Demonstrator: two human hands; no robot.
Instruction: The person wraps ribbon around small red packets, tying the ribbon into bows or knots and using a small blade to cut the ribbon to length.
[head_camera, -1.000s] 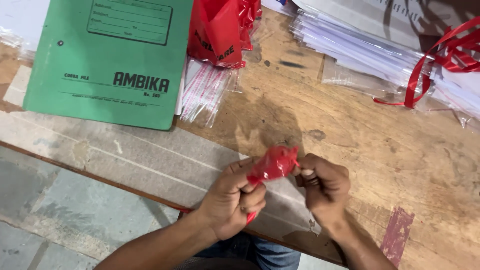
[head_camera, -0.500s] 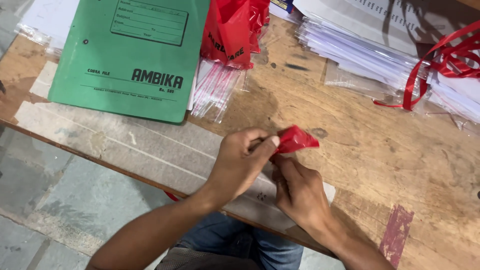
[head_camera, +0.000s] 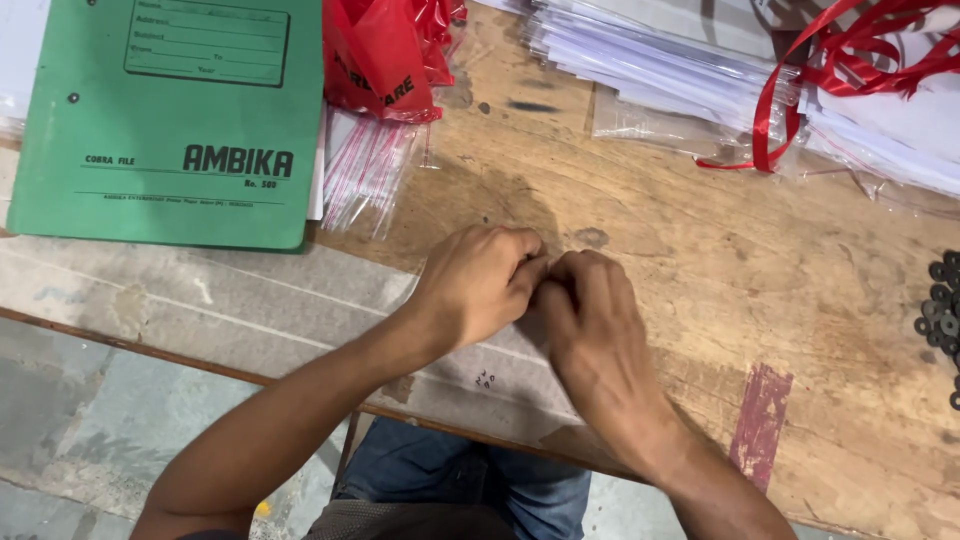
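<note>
1. Green file folder (head_camera: 170, 120) — lies flat at the far left of the wooden table (head_camera: 720, 250), shut, probably parked out of the working space.

2. Red plastic bag (head_camera: 385, 55) — crumpled at the top edge, just right of the folder, its lower part resting on item 3.

3. Clear packets with red stripes (head_camera: 365, 170) — fanned out under the bag, near your left hand but not touching it, likely kept there as stock within easy reach.

4. Your left hand (head_camera: 480, 280) — knuckles up, fingers curled tight inward, forearm coming in from the lower left. The fist is closed, and its fingertips press against your right hand. What it pinches is hidden.

5. Your right hand (head_camera: 590, 320) — back of the hand to the camera, fingers folded under and closed, wrist bent, forearm from the lower right. It is braced low over the table, seemingly for steadiness in fine work. Anything worked on sits between the two fists, out of sight, so you cannot tell what it is.

6. Stack of white sheets in clear sleeves (head_camera: 650, 60) — top centre, well apart from the hands.

7. Red ribbon (head_camera: 800, 90) — looped loosely over the stack at top right.

8. Black washers (head_camera: 945, 320) — a small cluster at the right edge, untouched.
</note>
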